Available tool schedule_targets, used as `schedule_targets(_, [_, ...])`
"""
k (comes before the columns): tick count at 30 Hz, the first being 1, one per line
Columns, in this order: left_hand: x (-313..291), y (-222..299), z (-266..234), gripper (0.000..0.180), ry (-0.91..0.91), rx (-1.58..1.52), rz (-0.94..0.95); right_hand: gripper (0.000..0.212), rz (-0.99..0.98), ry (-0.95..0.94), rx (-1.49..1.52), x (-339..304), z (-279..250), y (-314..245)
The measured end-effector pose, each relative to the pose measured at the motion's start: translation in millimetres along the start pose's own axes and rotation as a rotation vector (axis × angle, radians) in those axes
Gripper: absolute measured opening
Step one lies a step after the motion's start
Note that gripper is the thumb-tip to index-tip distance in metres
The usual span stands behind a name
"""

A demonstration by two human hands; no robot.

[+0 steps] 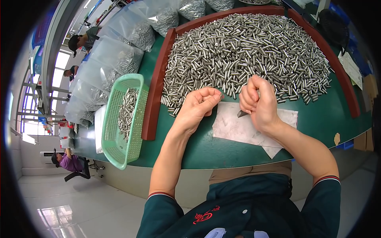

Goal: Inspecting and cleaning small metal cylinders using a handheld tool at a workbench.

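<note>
Though loose, pins beyond left hand

- Red embroidered emblem and small script-like stitching on the wearer's dark green shirt: not legible.
- White paper sheet at far right: any print too small to read.

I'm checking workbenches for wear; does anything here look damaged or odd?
A ragged tan patch near the right front edge of the green tabletop breaks its even colour; chip or stuck scrap, I can't tell. The white cloth is smudged.
</note>
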State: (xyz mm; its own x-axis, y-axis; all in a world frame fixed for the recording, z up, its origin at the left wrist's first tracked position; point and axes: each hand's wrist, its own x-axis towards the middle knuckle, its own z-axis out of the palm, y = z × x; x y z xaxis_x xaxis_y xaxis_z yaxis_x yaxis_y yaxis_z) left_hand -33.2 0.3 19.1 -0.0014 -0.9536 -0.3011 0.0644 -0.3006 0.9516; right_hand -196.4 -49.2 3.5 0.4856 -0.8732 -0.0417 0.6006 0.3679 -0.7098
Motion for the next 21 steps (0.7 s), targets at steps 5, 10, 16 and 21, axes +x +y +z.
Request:
schedule_targets(5, [-3.8, -4.9, 9.2, 0.012, 0.005, 0.440, 0.140, 0.033, -0.022, -0.009, 0.027, -0.4, -3.6, 0.7])
schedule_targets(10, [-14.6, -8.9, 27.3, 0.010, 0.019, 0.840, 0.239, 0.040, -0.057, -0.021, 0.024, -2.8, 0.5, -4.4])
schedule_targets(16, [-12.5, -10.9, 30.2, 0.010, 0.046, 0.907, 0.243, 0.037, -0.041, -0.009, 0.093, -5.4, -4.1, 1.1])
schedule_targets(21, [-12.6, -9.1, 29.4, 0.011, 0.048, 0.940, 0.245, 0.040, -0.004, -0.013, 0.025, -7.7, -1.3, -0.7])
